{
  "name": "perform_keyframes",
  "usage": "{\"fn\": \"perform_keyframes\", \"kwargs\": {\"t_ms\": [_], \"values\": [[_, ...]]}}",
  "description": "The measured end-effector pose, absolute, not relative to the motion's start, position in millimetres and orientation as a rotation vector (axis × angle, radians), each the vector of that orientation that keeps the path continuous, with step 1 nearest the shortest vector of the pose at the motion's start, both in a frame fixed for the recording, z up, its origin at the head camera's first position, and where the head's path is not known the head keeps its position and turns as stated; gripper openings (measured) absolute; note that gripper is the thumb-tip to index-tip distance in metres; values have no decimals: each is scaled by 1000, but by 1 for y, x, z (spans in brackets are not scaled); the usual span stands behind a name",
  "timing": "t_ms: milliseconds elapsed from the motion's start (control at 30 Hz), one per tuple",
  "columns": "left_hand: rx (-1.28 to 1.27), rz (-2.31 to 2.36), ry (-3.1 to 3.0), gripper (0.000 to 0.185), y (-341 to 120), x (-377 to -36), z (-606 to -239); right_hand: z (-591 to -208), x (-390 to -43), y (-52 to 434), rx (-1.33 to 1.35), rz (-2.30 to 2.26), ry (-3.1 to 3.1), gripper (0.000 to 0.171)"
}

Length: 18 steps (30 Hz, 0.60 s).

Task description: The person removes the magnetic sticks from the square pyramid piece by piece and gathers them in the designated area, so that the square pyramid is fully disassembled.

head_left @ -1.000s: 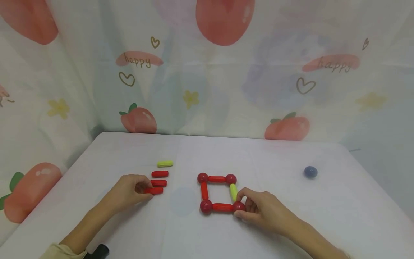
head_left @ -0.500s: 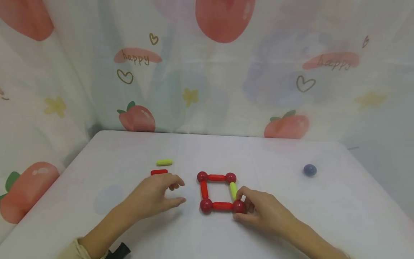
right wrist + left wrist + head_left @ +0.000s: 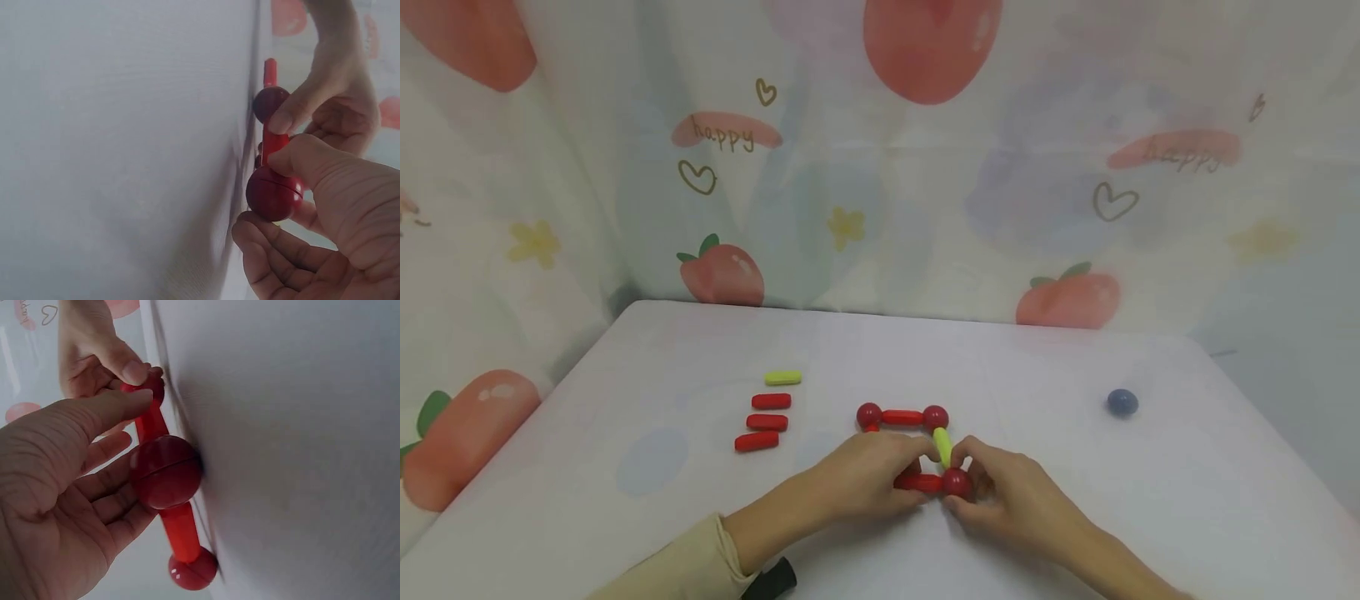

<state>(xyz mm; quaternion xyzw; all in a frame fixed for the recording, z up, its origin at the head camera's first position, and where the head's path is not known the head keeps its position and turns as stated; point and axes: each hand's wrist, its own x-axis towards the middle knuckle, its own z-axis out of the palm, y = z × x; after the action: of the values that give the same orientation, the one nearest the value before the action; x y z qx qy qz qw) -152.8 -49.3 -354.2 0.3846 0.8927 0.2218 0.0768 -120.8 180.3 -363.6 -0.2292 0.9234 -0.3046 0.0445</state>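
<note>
A square of red balls and toy building sticks lies on the white table. My left hand (image 3: 872, 479) reaches over its near left corner, thumb and fingers pinching the near red stick (image 3: 919, 483). With thumb and curled fingers, my right hand (image 3: 1026, 500) holds the near right red ball (image 3: 957, 483) at that stick's end. A yellow-green stick (image 3: 943, 447) forms the right side, up to the far right ball (image 3: 936, 417). The far left ball (image 3: 869, 415) also shows. Hidden by my left hand in the head view, the near left ball (image 3: 166, 472) appears in the left wrist view.
Left of the square lie a loose yellow-green stick (image 3: 782, 377) and several loose red sticks (image 3: 767, 422). A blue ball (image 3: 1122, 403) sits at the right. Behind the table (image 3: 700, 333) hangs a printed cloth (image 3: 910, 208).
My left hand has left the loose red sticks, moved right and taken hold of the square's near stick. My right hand stays at the near right ball. The loose sticks lie as before.
</note>
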Motion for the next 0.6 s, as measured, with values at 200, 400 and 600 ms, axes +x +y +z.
{"fn": "perform_keyframes", "kwargs": {"t_ms": [200, 400, 600], "values": [[1134, 727, 2604, 50, -50, -157, -358, -367, -123, 186, -826, -1066, 2706, 33], [1200, 742, 2544, 52, -52, -162, -359, -369, -125, 188, -844, -1136, 2629, 33], [1178, 814, 2539, 52, -52, -161, -362, -370, -123, 183, -790, -1149, 2681, 39]]}}
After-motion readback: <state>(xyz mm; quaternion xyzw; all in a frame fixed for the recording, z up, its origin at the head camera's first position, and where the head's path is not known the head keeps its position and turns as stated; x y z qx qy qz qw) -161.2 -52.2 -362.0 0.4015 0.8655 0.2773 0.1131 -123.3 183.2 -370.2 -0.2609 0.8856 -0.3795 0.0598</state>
